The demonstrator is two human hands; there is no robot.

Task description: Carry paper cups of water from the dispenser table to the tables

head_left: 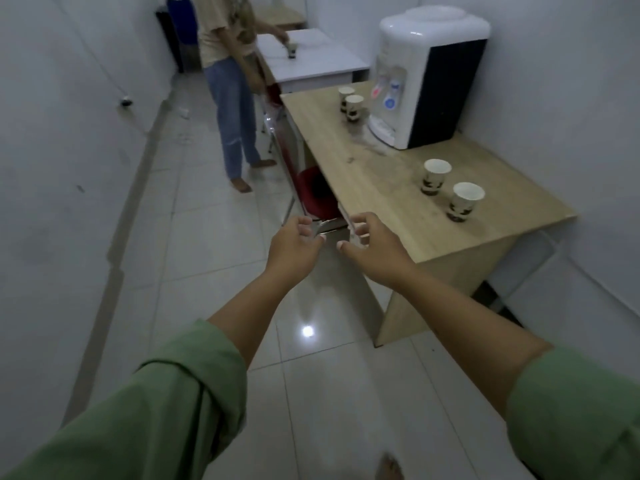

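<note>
A white water dispenser (pixel 429 74) stands on the wooden dispenser table (pixel 381 188) at the right. Two paper cups (pixel 435 176) (pixel 465 201) stand on the table's near part, and two more cups (pixel 346 98) (pixel 355 109) stand beside the dispenser's taps. My left hand (pixel 294 242) and my right hand (pixel 372 245) reach forward over the floor by the table's near left corner. Both hands are empty with fingers curled and apart. The nearest cups lie to the right of my right hand.
Another person (pixel 232 88) stands in the aisle ahead with a hand on a cup (pixel 292 50) on a white table (pixel 311 60). A red chair (pixel 313 195) is tucked under the wooden table. White walls run along both sides, and tiled floor (pixel 207 237) stretches ahead.
</note>
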